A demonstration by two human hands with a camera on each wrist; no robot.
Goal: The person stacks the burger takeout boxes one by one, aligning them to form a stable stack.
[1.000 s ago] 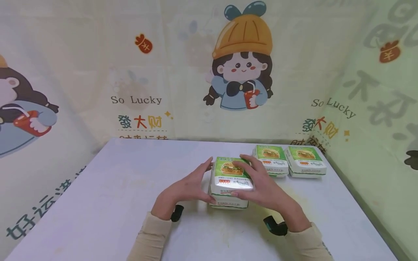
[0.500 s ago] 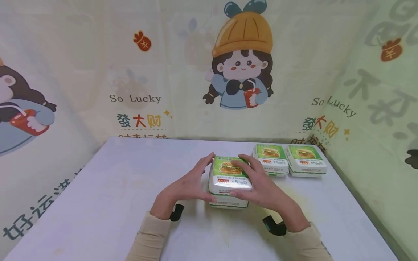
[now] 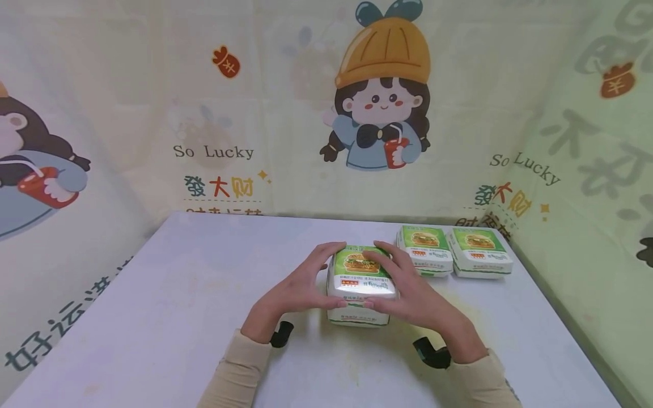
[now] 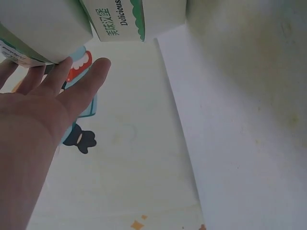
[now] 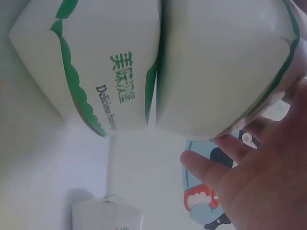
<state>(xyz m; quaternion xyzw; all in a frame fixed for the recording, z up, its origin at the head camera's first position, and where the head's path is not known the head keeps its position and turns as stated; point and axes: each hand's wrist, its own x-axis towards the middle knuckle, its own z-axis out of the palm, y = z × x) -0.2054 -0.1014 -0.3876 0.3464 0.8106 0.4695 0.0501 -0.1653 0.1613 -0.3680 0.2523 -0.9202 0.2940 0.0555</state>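
Note:
Two white cardboard hamburger boxes stand stacked in the middle of the table. The upper hamburger box [image 3: 361, 265] has a green lid with a burger picture; the lower hamburger box [image 5: 103, 62] shows lettering and a green scalloped edge. My left hand [image 3: 298, 286] holds the upper box from the left, thumb at its front and fingers at its side and back corner. From the right, my right hand [image 3: 410, 292] holds it likewise, with one finger over the lid and the thumb at the front. The far sides are hidden in the head view.
Two more hamburger boxes, one [image 3: 424, 252] beside another [image 3: 479, 253], sit at the back right of the white table [image 3: 204, 294]. A printed cloth [image 3: 285, 113] hangs behind the table and along both sides.
My left fingers have moved right onto the upper box's back corner, and the left thumb has slid up and right along the front. My right hand and the stack stay nearly still.

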